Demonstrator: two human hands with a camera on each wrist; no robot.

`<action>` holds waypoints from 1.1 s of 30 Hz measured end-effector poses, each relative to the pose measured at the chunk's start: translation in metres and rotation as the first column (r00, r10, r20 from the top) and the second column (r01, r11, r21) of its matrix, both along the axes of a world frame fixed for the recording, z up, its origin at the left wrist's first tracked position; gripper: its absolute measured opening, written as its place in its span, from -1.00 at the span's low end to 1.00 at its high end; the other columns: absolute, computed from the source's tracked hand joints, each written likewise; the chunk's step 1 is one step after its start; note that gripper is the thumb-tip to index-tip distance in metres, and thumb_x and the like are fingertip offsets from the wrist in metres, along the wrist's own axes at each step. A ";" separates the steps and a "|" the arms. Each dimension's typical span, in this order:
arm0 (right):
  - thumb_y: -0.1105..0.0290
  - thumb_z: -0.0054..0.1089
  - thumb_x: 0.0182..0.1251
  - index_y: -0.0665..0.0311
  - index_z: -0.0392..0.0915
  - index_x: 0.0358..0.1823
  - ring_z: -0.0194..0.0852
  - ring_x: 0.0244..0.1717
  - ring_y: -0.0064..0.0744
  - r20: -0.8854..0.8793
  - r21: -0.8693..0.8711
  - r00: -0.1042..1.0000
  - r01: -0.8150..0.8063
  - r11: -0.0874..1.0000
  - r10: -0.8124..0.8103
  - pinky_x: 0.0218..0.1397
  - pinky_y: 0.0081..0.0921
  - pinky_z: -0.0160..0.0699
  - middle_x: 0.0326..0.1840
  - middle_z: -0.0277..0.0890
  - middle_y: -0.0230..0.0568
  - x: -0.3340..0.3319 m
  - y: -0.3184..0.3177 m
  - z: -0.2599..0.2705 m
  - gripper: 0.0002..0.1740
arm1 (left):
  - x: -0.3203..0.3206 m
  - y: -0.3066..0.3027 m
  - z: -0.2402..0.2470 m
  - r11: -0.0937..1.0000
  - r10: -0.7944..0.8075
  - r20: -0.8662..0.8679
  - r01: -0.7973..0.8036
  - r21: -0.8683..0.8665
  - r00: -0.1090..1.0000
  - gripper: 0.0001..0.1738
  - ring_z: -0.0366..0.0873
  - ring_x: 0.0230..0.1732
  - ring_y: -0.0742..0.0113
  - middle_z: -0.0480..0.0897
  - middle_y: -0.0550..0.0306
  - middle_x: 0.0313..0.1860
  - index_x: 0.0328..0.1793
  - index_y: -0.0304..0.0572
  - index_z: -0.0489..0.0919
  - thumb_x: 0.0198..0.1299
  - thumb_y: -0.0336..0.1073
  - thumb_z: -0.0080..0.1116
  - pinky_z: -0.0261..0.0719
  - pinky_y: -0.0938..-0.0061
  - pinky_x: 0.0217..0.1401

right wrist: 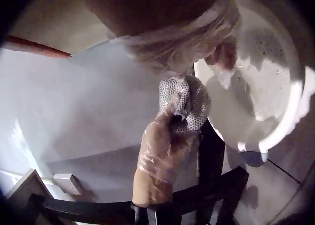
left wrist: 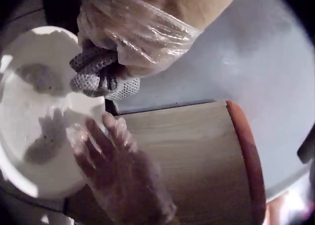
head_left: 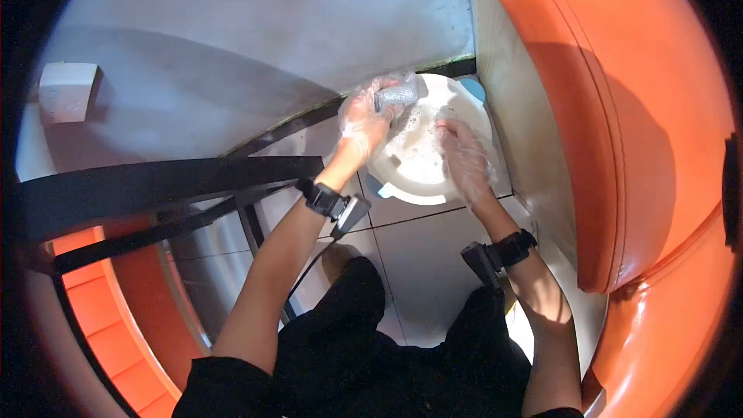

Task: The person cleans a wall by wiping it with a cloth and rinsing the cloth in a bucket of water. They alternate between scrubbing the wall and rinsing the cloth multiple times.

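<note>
A wide white basin (head_left: 422, 197) with blue-grey handles stands on the floor, holding water with bubbles. My left hand (head_left: 362, 119), in a clear plastic glove, grips a bunched grey mesh cloth (head_left: 398, 97) over the basin's far left rim. The left wrist view shows folds of the cloth (left wrist: 87, 81) poking out between the fingers. My right hand (head_left: 467, 158), gloved the same way, is above the right part of the basin. Its fingers (left wrist: 93, 138) are spread and loosely bent, with nothing held in them.
To the right stands an orange padded seat (head_left: 557, 70) with a pale wooden side panel (head_left: 518, 85). A grey wall (head_left: 232, 31) rises behind the basin. At left are a black frame (head_left: 170, 182) and a white wall box (head_left: 68, 93). Pale tiles (head_left: 422, 263) cover the floor.
</note>
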State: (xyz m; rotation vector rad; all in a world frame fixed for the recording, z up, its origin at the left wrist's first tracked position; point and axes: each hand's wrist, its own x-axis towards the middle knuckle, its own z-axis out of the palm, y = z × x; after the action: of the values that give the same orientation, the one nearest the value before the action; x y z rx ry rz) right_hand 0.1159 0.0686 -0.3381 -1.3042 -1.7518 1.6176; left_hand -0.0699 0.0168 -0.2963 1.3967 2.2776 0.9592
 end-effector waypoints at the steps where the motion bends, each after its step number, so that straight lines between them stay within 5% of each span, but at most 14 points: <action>1: 0.21 0.05 0.48 0.22 0.48 0.14 0.42 -0.19 -0.57 0.000 0.002 1.000 -0.003 1.000 0.003 -0.14 -0.58 0.47 -0.10 0.52 -0.33 -0.003 -0.001 -0.008 -0.66 | 0.004 -0.005 0.003 0.987 0.132 0.295 -0.097 -0.128 0.946 -0.54 0.60 -0.11 0.35 0.67 0.17 -0.14 0.10 -0.08 0.54 0.04 -0.38 0.40 0.57 0.43 -0.01; 5: 0.21 0.07 0.43 0.26 0.30 0.33 0.45 0.03 -0.38 0.025 -0.066 0.989 -0.144 0.987 0.145 0.03 -0.49 0.48 0.11 0.47 -0.12 -0.011 -0.008 -0.017 -0.49 | 0.036 -0.037 -0.008 0.950 0.305 0.777 -0.117 -0.290 0.551 -0.43 0.55 -0.13 0.41 0.64 0.10 -0.11 0.30 -0.30 0.38 0.26 -0.20 0.28 0.56 0.52 -0.09; 8: 0.21 0.07 0.40 0.32 0.21 0.40 0.44 0.18 -0.19 0.143 0.013 0.963 -0.232 0.973 0.228 0.14 -0.40 0.47 0.21 0.43 0.06 -0.005 -0.020 -0.014 -0.39 | 0.059 -0.054 -0.006 0.959 0.264 0.791 -0.063 -0.277 0.552 -0.37 0.54 -0.12 0.43 0.63 0.08 -0.08 0.40 -0.34 0.32 0.33 -0.13 0.19 0.53 0.54 -0.08; 11: 0.15 0.14 0.32 0.35 0.23 0.38 0.34 0.32 0.10 0.005 -0.127 0.985 -0.168 0.978 0.170 0.36 -0.25 0.27 0.26 0.38 0.29 0.002 -0.021 -0.019 -0.32 | 0.062 -0.055 0.002 0.934 0.349 0.790 -0.115 -0.339 0.503 -0.41 0.53 -0.08 0.43 0.61 0.11 -0.07 0.35 -0.33 0.36 0.32 -0.15 0.21 0.52 0.51 -0.05; 12: 0.17 0.14 0.32 0.33 0.23 0.39 0.36 0.29 0.11 0.025 -0.078 0.987 -0.158 0.984 0.161 0.36 -0.24 0.28 0.22 0.41 0.28 0.003 -0.019 -0.014 -0.32 | 0.048 -0.061 -0.049 0.955 0.294 0.833 -0.112 -0.274 0.470 -0.48 0.50 -0.03 0.39 0.59 0.12 -0.06 0.30 -0.31 0.41 0.32 -0.16 0.19 0.51 0.48 0.00; 15: 0.26 0.13 0.31 0.29 0.23 0.39 0.40 0.23 0.12 0.152 0.118 0.982 -0.130 0.984 0.112 0.32 -0.21 0.34 0.16 0.46 0.18 0.001 -0.013 -0.041 -0.36 | 0.036 -0.054 -0.068 0.994 0.100 0.129 -0.104 0.021 0.987 -0.53 0.57 0.01 0.14 0.57 -0.05 0.05 0.22 -0.31 0.43 0.27 -0.21 0.20 0.51 0.31 0.08; 18: 0.33 0.09 0.32 0.27 0.26 0.35 0.38 0.25 0.06 0.172 0.185 0.980 -0.135 0.973 0.104 0.31 -0.22 0.36 0.20 0.42 0.10 0.008 -0.006 -0.052 -0.42 | 0.031 -0.040 -0.036 0.967 -0.076 -0.011 0.071 -0.243 0.997 -0.50 0.46 0.22 -0.08 0.53 -0.15 0.18 0.22 -0.33 0.45 0.17 -0.29 0.20 0.40 0.23 0.30; 22: 0.37 0.05 0.33 0.29 0.32 0.28 0.38 0.25 -0.09 0.048 0.120 0.984 -0.173 0.978 0.169 0.20 -0.29 0.46 0.26 0.37 0.03 0.019 -0.010 -0.064 -0.51 | 0.033 -0.023 -0.077 0.931 -0.303 -0.265 0.225 -0.287 0.915 -0.41 0.43 0.25 -0.08 0.44 -0.22 0.25 0.28 -0.23 0.43 0.12 -0.23 0.28 0.41 0.27 0.31; 24: 0.38 0.06 0.33 0.30 0.33 0.27 0.41 0.22 -0.13 -0.037 0.169 0.987 -0.147 0.975 0.155 0.14 -0.30 0.50 0.25 0.39 0.01 0.024 -0.012 -0.070 -0.52 | 0.042 -0.010 -0.096 0.910 -0.166 -0.264 0.044 -0.413 0.950 -0.29 0.41 0.29 -0.10 0.43 -0.22 0.28 0.36 -0.31 0.34 0.11 -0.19 0.29 0.38 0.28 0.36; 26: 0.37 0.08 0.32 0.34 0.33 0.25 0.42 0.21 -0.17 0.320 0.442 0.919 -0.361 0.821 0.232 0.11 -0.36 0.52 0.23 0.39 0.00 0.032 -0.011 -0.090 -0.52 | 0.051 -0.001 -0.095 0.800 -0.036 -0.084 -0.021 -0.600 0.996 -0.31 0.44 0.26 -0.09 0.46 -0.21 0.24 0.36 -0.27 0.32 0.12 -0.18 0.25 0.43 0.27 0.30; 27: 0.37 0.08 0.32 0.34 0.33 0.25 0.42 0.21 -0.17 0.326 0.441 0.917 -0.362 0.821 0.229 0.11 -0.36 0.52 0.23 0.39 0.00 0.031 -0.008 -0.081 -0.52 | 0.050 -0.001 -0.099 0.801 -0.039 -0.078 -0.015 -0.599 0.996 -0.31 0.44 0.26 -0.09 0.46 -0.21 0.24 0.36 -0.27 0.32 0.12 -0.18 0.25 0.43 0.27 0.30; 29: 0.36 0.03 0.40 0.34 0.25 0.37 0.32 0.34 -0.09 0.328 0.011 0.910 -0.274 0.962 0.255 0.40 -0.40 0.24 0.30 0.38 0.05 0.020 -0.006 -0.040 -0.46 | 0.046 -0.006 -0.109 0.887 -0.142 -0.113 0.076 -0.455 0.983 -0.41 0.52 0.16 -0.08 0.53 -0.18 0.14 0.29 -0.14 0.39 0.11 -0.23 0.22 0.51 0.24 0.18; 32: 0.11 0.09 0.37 0.39 0.11 0.46 0.25 0.40 -0.06 0.290 0.063 0.957 -0.049 0.997 0.029 0.42 -0.37 0.21 0.38 0.30 0.13 0.015 -0.014 -0.022 -0.24 | 0.053 -0.013 -0.077 0.946 -0.126 0.112 0.153 -0.284 0.986 -0.51 0.58 0.00 -0.13 0.61 -0.17 -0.07 0.16 -0.03 0.50 0.03 -0.28 0.26 0.54 0.19 0.08; 33: -0.09 0.13 0.31 0.41 0.01 0.50 0.29 0.36 -0.08 0.276 0.096 0.960 -0.066 0.993 0.037 0.38 -0.36 0.25 0.41 0.24 0.20 0.016 -0.011 -0.027 -0.05 | 0.061 -0.009 -0.032 0.912 -0.161 0.203 0.225 -0.343 0.966 -0.57 0.63 -0.08 0.06 0.66 -0.04 -0.13 0.14 -0.10 0.52 0.09 -0.35 0.25 0.57 0.31 0.02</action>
State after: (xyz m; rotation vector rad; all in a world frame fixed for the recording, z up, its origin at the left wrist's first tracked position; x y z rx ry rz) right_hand 0.1321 0.0578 -0.3655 -1.5021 -2.0185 1.4024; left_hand -0.0090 0.0074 -0.3286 1.2923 2.0149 0.5346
